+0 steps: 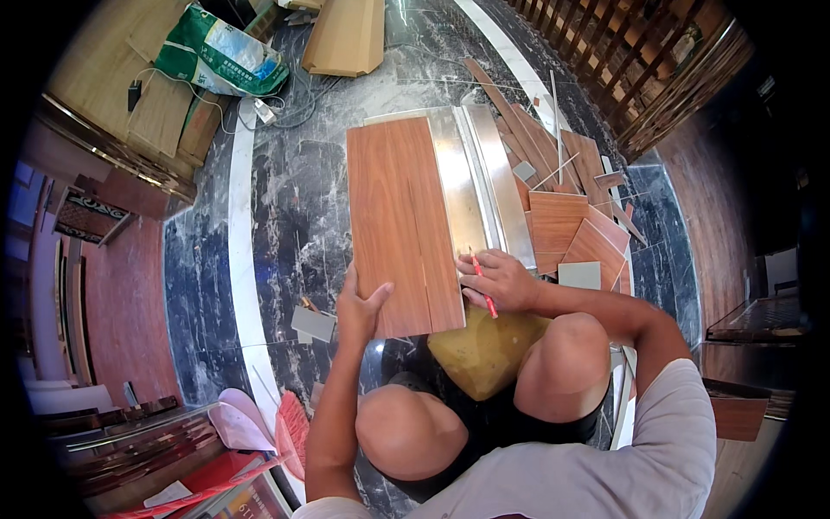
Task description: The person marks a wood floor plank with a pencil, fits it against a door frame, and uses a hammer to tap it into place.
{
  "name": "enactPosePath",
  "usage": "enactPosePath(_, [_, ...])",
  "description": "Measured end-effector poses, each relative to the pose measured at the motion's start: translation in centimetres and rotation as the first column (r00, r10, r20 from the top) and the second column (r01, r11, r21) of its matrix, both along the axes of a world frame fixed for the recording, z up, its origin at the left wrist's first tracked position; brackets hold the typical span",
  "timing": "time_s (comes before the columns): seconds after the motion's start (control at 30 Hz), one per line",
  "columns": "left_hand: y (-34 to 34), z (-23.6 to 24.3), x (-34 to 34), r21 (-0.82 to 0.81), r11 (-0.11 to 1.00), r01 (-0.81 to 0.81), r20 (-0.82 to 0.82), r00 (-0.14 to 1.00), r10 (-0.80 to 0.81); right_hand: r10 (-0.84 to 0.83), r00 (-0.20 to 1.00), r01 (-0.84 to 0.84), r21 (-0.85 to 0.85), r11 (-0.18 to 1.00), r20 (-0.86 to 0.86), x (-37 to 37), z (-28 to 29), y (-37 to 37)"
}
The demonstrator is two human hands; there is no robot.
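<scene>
A reddish-brown wood-grain plank (389,225) lies lengthwise in front of me, with a thin line running down its right part. My left hand (361,307) grips the plank's lower left edge, thumb on top and fingers along the side. My right hand (501,281) is at the plank's lower right edge, its fingers closed around a red pencil (484,285) whose tip points away from me. Beneath the plank's right side is a long silvery metal cutting base (462,186) with a raised rail. A yellowish rounded object (484,350) sits between my knees, partly hidden.
Plank offcuts (562,221) and thin strips are heaped at the right. Small grey pieces (313,323) lie on the dark floor at left. Farther off are a green-and-white bag (220,56), cables and a cardboard piece (346,39). A red broom (292,424) is near lower left.
</scene>
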State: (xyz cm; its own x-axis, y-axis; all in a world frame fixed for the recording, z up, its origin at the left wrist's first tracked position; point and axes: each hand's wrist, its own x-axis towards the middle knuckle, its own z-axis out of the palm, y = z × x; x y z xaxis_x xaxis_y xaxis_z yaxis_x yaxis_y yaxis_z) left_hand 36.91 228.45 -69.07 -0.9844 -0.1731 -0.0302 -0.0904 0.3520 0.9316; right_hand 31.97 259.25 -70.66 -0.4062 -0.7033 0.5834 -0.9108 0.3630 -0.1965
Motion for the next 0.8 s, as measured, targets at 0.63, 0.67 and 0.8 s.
enactPosePath(0.63, [-0.9,-1.5,5.1,0.018,0.999,-0.029,0.117,0.993,0.027,0.154,0.986,-0.15,-0.067,0.986,0.062,1.7,0.0,0.5])
enactPosePath(0.67, [-1.0,-1.6,5.2,0.04,0.999,-0.037,0.118,0.993,0.032,0.166,0.984,-0.161,-0.072,0.984,0.066,1.7,0.0,0.4])
enactPosePath(0.8, [-1.4,-2.4,6.0,0.084,0.995,-0.046,0.088,0.995,0.038,0.196,0.975,-0.189,-0.071,0.979,0.104,1.9,0.5,0.3])
